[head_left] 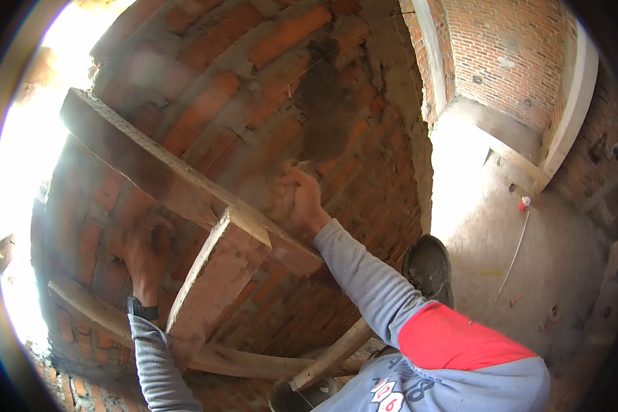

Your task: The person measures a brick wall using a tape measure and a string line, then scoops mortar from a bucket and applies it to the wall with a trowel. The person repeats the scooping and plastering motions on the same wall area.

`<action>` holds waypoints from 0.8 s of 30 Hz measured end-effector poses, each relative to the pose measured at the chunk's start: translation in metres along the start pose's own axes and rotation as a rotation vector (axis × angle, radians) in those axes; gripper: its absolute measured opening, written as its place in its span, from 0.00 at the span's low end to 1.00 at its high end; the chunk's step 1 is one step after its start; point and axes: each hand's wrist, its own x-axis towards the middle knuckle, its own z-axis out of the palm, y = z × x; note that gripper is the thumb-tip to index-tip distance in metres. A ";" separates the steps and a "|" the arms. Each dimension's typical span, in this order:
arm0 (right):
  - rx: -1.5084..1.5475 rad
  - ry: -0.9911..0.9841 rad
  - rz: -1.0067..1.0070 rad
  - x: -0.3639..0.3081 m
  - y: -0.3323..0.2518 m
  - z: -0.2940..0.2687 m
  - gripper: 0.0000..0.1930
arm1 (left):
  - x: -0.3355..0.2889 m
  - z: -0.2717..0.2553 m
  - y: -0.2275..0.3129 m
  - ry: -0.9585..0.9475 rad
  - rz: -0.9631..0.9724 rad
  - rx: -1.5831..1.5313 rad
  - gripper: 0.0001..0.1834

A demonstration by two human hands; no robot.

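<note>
In front of me rises a brick wall (pixel 220 89) with rough mortar joints and a dark, damp-looking patch (pixel 326 110). My right hand (pixel 299 196) is raised close to it, above the wooden beam (pixel 165 168). Its fingers are curled closed; a small pale tip shows at them, too small to name. Lower left, my left hand (pixel 143 247) is beside the bricks, under the beam and left of a short timber (pixel 220 275). Blur hides what its fingers do. A dark band circles the left wrist.
Rough poles (pixel 254 364) (pixel 333 353) cross below the wall. A dark bucket (pixel 427 264) with grey contents stands right of my arm; another bucket (pixel 302 397) is partly hidden below. On the concrete floor lie a thin rod (pixel 513 254) and a red-and-white object (pixel 524 203). Bright openings flank the wall.
</note>
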 end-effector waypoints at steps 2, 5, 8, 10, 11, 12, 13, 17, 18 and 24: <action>-0.039 -0.061 -0.146 -0.012 -0.016 0.008 0.06 | 0.000 0.001 0.001 -0.018 0.034 -0.017 0.04; -0.253 -0.080 -0.449 -0.034 -0.050 0.027 0.05 | 0.000 0.003 0.004 0.003 0.177 0.028 0.04; -0.624 0.011 -0.834 -0.041 -0.081 0.043 0.04 | 0.001 0.003 0.003 -0.031 0.148 0.034 0.06; -0.945 0.147 -1.209 -0.033 -0.095 0.041 0.05 | 0.002 0.003 0.000 -0.116 0.092 0.009 0.07; -1.018 0.242 -1.315 -0.026 -0.098 0.035 0.05 | 0.002 0.004 -0.002 -0.103 0.123 0.037 0.08; -1.089 0.341 -1.421 -0.016 -0.099 0.028 0.06 | 0.003 0.004 -0.004 -0.090 0.156 0.065 0.08; -1.162 0.438 -1.526 -0.007 -0.100 0.018 0.06 | 0.003 0.005 -0.005 -0.033 0.217 0.101 0.09; -2.021 0.363 -0.923 -0.011 -0.088 -0.035 0.14 | 0.004 0.012 -0.005 -0.056 0.130 -0.046 0.08; -2.069 0.195 -0.670 -0.034 -0.081 -0.051 0.16 | 0.004 0.010 -0.004 -0.047 0.173 0.017 0.08; -2.004 0.330 -0.341 -0.228 -0.126 -0.104 0.28 | 0.003 0.002 0.000 -0.123 0.230 -0.007 0.08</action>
